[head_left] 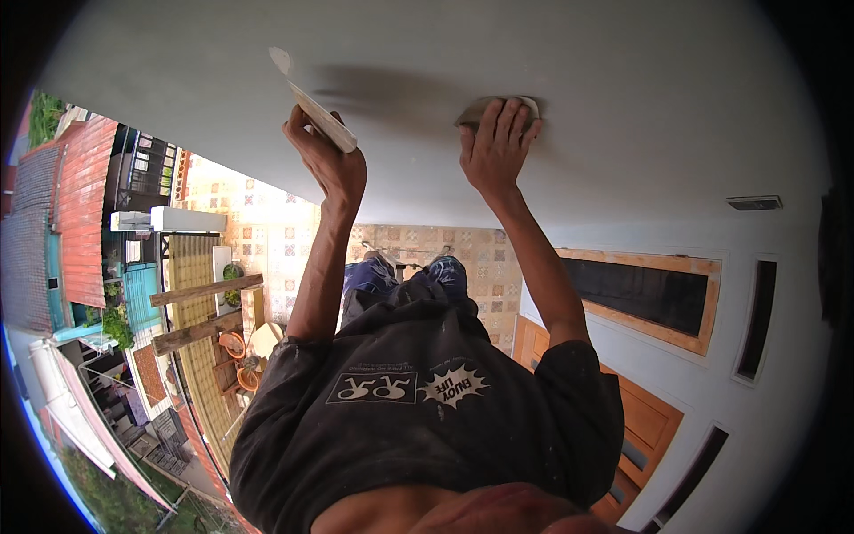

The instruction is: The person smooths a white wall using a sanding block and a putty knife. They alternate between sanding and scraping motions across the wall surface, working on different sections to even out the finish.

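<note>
Raised against a smooth grey surface [623, 98], probably a ceiling, are both of my arms. My left hand [336, 167] is closed round a thin, flat, off-white board [322, 118], seen nearly edge-on, one end close to the surface. A small whitish patch [281, 60] shows just beyond that end; whether it lies on the surface or on a tool, I cannot tell. To the right, my right hand [500, 147] presses a thin, pale flat scraper [473, 113] to the surface, fingers lying over it. Its underside is hidden. A dark smear or shadow spreads between the hands.
Below are patterned tiles [485, 258]. On the right stand a wood-framed dark window [640, 289], a wooden door [636, 400] and a small fixture [753, 203]. Wooden beams [206, 290], potted plants [248, 363] and a red corrugated roof [86, 209] lie on the left.
</note>
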The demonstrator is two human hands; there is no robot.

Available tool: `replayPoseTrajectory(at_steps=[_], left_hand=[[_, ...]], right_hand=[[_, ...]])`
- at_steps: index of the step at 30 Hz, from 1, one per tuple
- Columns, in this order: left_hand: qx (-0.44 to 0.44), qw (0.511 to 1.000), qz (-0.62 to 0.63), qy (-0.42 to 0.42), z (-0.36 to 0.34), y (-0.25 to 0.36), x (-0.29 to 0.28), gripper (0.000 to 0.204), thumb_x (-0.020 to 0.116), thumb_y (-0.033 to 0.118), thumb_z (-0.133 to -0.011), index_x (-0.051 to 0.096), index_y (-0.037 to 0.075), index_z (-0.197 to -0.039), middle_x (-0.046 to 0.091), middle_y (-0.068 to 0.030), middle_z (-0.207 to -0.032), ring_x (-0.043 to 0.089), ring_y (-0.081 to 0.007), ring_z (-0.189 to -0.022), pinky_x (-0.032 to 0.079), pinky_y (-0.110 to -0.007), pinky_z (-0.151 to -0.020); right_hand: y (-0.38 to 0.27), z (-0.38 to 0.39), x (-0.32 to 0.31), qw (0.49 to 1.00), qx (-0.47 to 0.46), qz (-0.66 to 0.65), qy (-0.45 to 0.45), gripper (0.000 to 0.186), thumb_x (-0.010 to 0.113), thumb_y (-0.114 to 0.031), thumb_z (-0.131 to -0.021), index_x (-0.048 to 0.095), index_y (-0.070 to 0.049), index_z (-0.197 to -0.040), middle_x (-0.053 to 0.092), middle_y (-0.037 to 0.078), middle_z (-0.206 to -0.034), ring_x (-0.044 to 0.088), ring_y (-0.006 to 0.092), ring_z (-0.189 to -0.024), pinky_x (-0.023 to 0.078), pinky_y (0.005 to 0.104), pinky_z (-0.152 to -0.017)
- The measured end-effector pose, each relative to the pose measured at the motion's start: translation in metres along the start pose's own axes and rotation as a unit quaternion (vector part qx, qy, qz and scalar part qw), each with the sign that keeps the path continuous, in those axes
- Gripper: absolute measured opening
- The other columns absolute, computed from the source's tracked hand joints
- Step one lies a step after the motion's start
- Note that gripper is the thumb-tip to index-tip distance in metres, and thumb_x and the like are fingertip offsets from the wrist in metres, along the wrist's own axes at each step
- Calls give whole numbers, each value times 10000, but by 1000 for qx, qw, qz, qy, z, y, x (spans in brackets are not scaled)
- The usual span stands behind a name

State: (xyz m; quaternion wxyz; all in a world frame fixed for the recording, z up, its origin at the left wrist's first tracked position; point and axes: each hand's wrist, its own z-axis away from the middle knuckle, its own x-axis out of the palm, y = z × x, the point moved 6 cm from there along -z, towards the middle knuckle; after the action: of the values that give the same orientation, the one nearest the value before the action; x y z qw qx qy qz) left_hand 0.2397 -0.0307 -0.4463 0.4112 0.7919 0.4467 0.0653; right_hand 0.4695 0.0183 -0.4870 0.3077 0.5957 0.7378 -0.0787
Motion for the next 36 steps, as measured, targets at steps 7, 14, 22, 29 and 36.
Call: replayPoseTrajectory(at_steps=[7,14,22,29,36], left_hand=[[26,999,-6,-28,2,2,0,395,487,21,-1027,332,-20,-1388,453,-185,-1164,563,-251,-906,479,-404,-793],[-15,1000,12,-24,8,-12,-11,367,462,35,-1038,348,-15,-1384,430,-162,-1157,524,-191,-818,479,-373,-734],[-34,998,9,-48,18,-23,-19,385,445,74,-1051,331,-16,-1408,434,-161,-1157,491,-163,-814,448,-364,-733],[-27,993,9,-113,15,-27,-17,416,485,-76,-975,348,-39,-1366,453,-163,-1064,472,-193,-764,458,-385,-707],[-25,993,-35,-108,-1,-38,-32,388,447,-43,-1001,353,-30,-1377,422,-178,-1163,464,-176,-769,418,-339,-674]], right_hand=[[-19,-4,0,999,28,-32,-2,653,348,-454,-1061,530,103,-1349,477,349,-1425,296,472,-1451,28,674,-1179],[-14,5,5,990,104,-96,18,632,329,-451,-1064,555,69,-1342,485,310,-1436,395,459,-1384,61,668,-1177],[-10,5,11,992,95,-79,-15,617,330,-452,-1057,491,0,-1445,372,198,-1579,220,350,-1525,25,638,-1207],[-43,-14,11,969,210,-126,31,717,298,-445,-1064,342,144,-1470,236,377,-1568,188,515,-1489,-20,697,-1169],[-48,-14,11,928,331,-160,66,752,277,-435,-1062,210,176,-1495,182,415,-1560,121,548,-1489,-4,729,-1145]])
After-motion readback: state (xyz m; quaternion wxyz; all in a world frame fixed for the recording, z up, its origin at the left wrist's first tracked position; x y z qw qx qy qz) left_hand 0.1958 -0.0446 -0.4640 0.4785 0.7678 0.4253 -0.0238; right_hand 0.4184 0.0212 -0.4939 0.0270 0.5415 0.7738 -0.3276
